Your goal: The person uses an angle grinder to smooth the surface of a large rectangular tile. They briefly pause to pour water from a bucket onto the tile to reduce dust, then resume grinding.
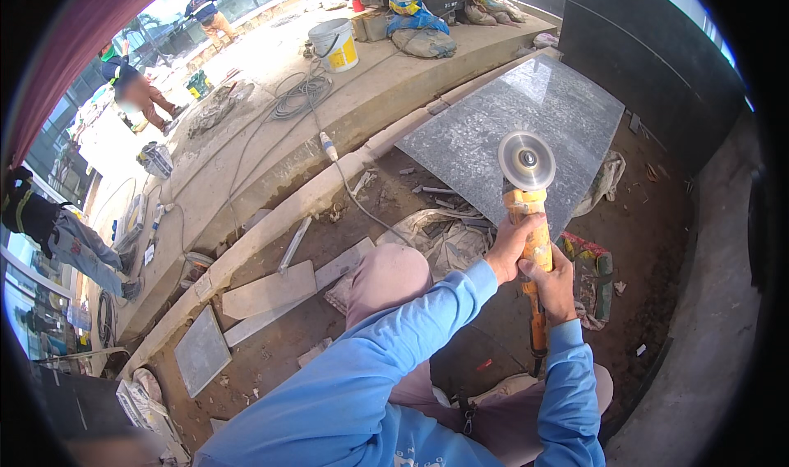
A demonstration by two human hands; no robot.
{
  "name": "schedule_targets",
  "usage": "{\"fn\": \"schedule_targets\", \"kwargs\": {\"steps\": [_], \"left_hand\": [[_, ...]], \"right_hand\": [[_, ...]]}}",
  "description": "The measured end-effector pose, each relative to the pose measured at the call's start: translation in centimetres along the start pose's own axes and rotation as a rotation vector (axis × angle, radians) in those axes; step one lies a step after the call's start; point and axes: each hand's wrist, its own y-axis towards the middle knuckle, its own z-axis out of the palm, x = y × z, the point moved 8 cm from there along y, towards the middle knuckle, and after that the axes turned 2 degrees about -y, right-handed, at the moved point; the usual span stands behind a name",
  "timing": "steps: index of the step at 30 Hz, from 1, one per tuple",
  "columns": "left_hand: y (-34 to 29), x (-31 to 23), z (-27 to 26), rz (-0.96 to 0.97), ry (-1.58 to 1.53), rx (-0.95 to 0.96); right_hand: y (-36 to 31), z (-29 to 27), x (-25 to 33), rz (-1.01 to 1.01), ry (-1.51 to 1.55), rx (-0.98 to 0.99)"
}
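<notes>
An orange angle grinder (537, 251) with a round cutting disc (536, 173) is held out in front of me, its disc end pointing away. My left hand (511, 247) wraps around the body just behind the disc head. Further back, my right hand (555, 288) grips the handle part, close to my left. Beyond the grinder lies a large grey stone slab (468, 130), with the disc over its surface. Whether the disc touches the stone or spins, I cannot tell. A cord trails down from the grinder's rear end.
Stone offcuts (271, 289) and a small grey tile (202, 350) lie to the left. A concrete ledge (246, 187) carries a white bucket (334, 44) and coiled cable (297, 97). A dark wall (641, 64) stands at right. People (74, 241) are at far left.
</notes>
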Motion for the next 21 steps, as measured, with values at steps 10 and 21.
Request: {"fn": "schedule_targets", "kwargs": {"steps": [10, 21], "left_hand": [[-0.06, -0.01, 0.08, -0.007, -0.008, -0.001], [0.14, 0.19, -0.21, 0.0, -0.015, -0.025]], "right_hand": [[0.08, -0.12, -0.2, 0.038, 0.027, 0.01], [-0.03, 0.13, -0.06, 0.033, 0.062, 0.003]]}}
